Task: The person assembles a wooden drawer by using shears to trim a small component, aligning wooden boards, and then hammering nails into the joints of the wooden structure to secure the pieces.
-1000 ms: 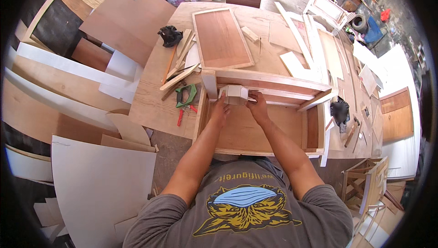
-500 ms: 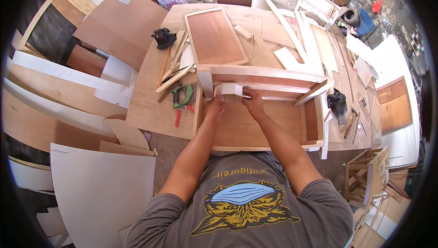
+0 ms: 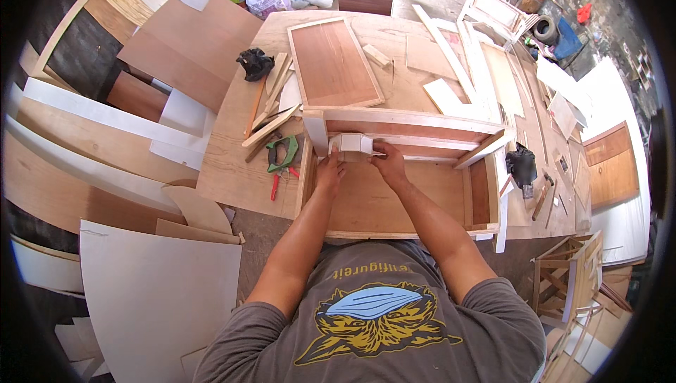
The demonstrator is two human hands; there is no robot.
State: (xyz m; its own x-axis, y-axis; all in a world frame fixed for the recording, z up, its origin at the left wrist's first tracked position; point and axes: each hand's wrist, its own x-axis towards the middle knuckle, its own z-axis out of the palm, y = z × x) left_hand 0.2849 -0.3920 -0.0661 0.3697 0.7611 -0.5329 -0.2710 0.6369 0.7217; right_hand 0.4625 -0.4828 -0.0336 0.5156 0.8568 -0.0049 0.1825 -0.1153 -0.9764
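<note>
An open wooden cabinet frame point(image 3: 394, 207), with reddish panels and pale rails, sits on the near side of the worktable. Inside its far left corner is a small pale wooden block point(image 3: 356, 145) with angled ends, close to the left post. My left hand point(image 3: 329, 172) grips the block's left end, its thumb up against the face. At the opposite end, the fingers of my right hand point(image 3: 389, 163) pinch the block's right edge. The undersides of both hands' fingers are hidden.
Left of the frame lie a green-and-red hand tool point(image 3: 283, 154), wood strips point(image 3: 267, 121) and a black plastic bag point(image 3: 255, 64). A framed panel point(image 3: 334, 63) lies beyond. On the right are a hammer point(image 3: 543, 196), another black bag point(image 3: 521, 165) and long white boards point(image 3: 451, 55).
The whole view has shifted slightly. Both hands stay on the block in the frame's corner, with almost no visible movement.
</note>
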